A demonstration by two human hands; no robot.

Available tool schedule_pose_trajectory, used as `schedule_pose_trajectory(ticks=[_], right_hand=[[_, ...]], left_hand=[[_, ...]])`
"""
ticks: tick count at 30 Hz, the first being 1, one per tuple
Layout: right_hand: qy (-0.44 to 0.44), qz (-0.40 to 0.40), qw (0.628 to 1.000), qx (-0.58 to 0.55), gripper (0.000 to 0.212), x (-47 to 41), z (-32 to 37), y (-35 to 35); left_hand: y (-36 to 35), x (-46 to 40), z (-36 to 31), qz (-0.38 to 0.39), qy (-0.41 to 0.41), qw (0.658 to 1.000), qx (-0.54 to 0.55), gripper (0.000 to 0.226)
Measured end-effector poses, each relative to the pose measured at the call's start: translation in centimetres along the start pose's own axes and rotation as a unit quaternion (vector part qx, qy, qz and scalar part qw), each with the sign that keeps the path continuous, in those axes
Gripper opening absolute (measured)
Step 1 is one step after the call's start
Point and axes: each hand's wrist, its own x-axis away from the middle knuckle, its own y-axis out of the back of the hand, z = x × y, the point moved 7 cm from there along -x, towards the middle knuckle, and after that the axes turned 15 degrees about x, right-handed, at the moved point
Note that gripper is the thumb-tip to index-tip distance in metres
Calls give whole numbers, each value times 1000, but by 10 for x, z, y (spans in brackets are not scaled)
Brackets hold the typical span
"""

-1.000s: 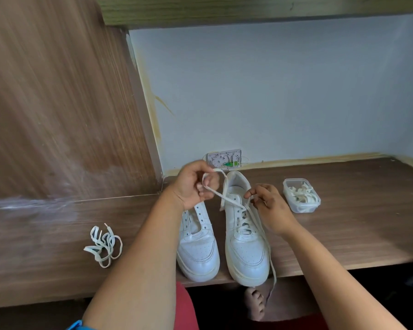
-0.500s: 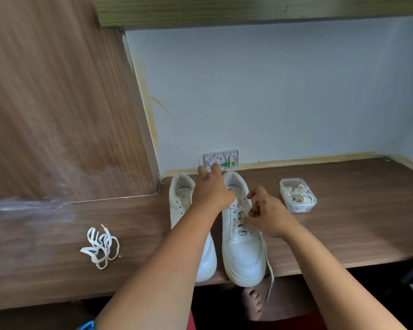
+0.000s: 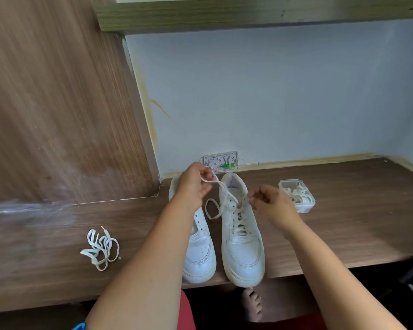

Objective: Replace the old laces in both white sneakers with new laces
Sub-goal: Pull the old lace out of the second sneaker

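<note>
Two white sneakers stand side by side on the wooden desk, toes toward me. The left sneaker (image 3: pixel 199 253) has bare eyelets. The right sneaker (image 3: pixel 242 244) carries a white lace (image 3: pixel 221 186) through its eyelets. My left hand (image 3: pixel 193 184) pinches one end of that lace, raised above the left sneaker's heel. A loop of the lace hangs between the shoes. My right hand (image 3: pixel 271 203) pinches the other end beside the right sneaker's top eyelets.
A tangled loose lace (image 3: pixel 100 248) lies on the desk (image 3: pixel 355 234) at the left. A small clear plastic box (image 3: pixel 297 195) with laces in it sits to the right of the shoes. A wall socket plate (image 3: pixel 221 161) is behind them. A wooden panel rises on the left.
Half a second ago my left hand was low over the right sneaker's top eyelets; it has since lifted up and left, drawing the lace out. My right hand shifted slightly right.
</note>
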Motion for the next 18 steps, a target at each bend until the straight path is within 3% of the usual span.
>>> schedule_pose_trajectory(ticks=[1, 3, 4, 5, 9, 13, 16, 18], right_hand=[[-2, 14, 999, 52, 15, 0, -4, -7], [-34, 32, 996, 78, 41, 1, -12, -21], [-53, 36, 996, 67, 49, 1, -14, -26], [-68, 37, 996, 52, 53, 1, -14, -30], [-94, 39, 995, 4, 41, 2, -12, -37], [-81, 34, 996, -23, 35, 2, -11, -34], [-49, 59, 996, -51, 30, 4, -9, -33], [-19, 141, 986, -89, 24, 7, -6, -34]], left_hand=[[4, -2, -15, -18, -106, 981, -160, 14], [-4, -3, -26, -17, -257, 848, -464, 37], [-8, -3, -22, -12, -267, 803, -532, 47], [-11, -2, -18, -6, -266, 786, -558, 52], [-42, 8, 10, 113, -303, 746, -582, 27], [-49, 4, 38, 144, -264, 680, -669, 23], [-45, -4, 39, 143, -244, 712, -643, 18], [-42, -6, 41, 146, -217, 719, -644, 21]])
